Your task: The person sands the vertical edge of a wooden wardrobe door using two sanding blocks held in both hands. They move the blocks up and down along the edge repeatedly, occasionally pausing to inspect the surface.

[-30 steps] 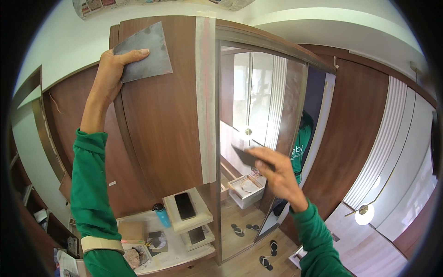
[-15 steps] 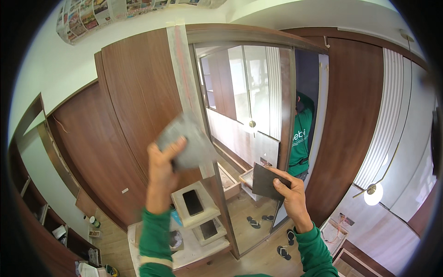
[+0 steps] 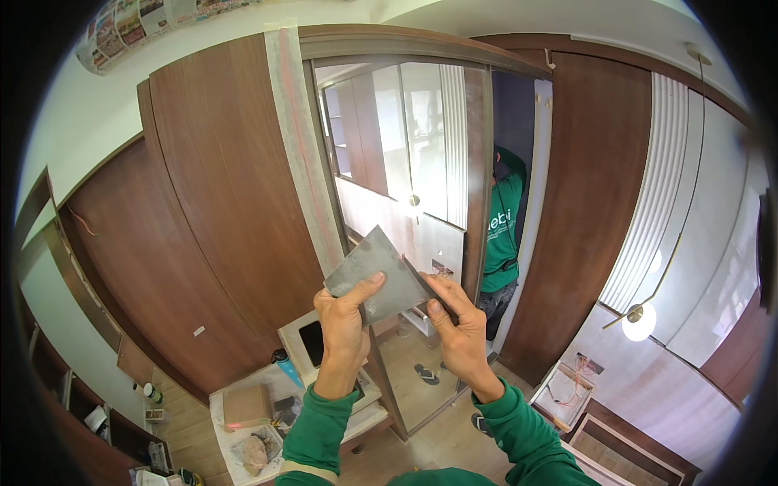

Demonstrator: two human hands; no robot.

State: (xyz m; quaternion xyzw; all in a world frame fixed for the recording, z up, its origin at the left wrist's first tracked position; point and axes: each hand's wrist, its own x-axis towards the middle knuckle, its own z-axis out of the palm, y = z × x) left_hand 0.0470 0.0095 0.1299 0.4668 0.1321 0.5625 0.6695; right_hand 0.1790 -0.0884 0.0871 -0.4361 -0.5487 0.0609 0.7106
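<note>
My left hand (image 3: 344,328) holds a thin grey square plate (image 3: 379,263) with a smudged surface, thumb across its face. Closed on a thin dark sheet (image 3: 420,283) is my right hand (image 3: 463,336). That sheet is seen nearly edge-on and meets the right side of the grey plate, at chest height in front of me. Below and behind my left hand, a black phone (image 3: 311,343) lies on a pale stacked piece that my forearm partly hides. A strip of masking tape and film (image 3: 296,154) runs down the wooden panel ahead.
A mirrored sliding door (image 3: 397,146) stands ahead. Right of it, a person in a green shirt (image 3: 502,223) is in the doorway. A low bench holds a cardboard box (image 3: 245,403) and a blue bottle (image 3: 288,368). A lit pendant lamp (image 3: 639,322) hangs at right, above an open drawer (image 3: 559,397).
The grey plate in my left hand has come down and right, and the dark sheet in my right hand has turned edge-on to meet it. The view has shifted rightward.
</note>
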